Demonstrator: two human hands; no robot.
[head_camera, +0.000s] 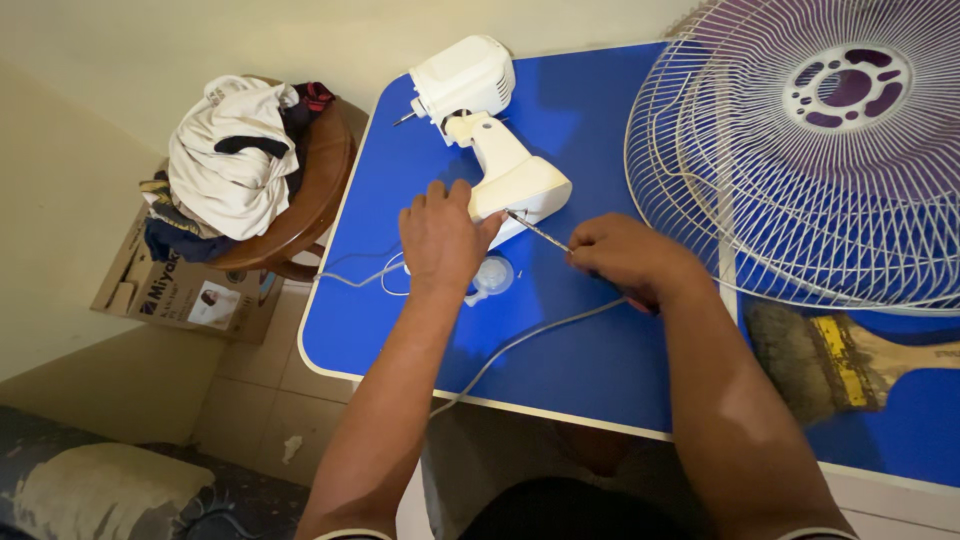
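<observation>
A white fan motor unit (485, 125) lies on its side on the blue table (580, 120), its neck and base end pointing toward me. My left hand (441, 236) presses on the base end of that unit. My right hand (627, 258) grips a screwdriver (538, 231) whose metal tip touches the unit's base. A small clear plastic knob (493, 275) lies on the table just under my left hand. A white cord (520, 345) runs from the unit across the table and off its front edge.
A white wire fan guard (800, 150) lies at the table's right. A dirty paintbrush with a wooden handle (850, 360) rests below it. Left of the table stands a round wooden stool piled with clothes (240, 160), a cardboard box (185, 290) beside it.
</observation>
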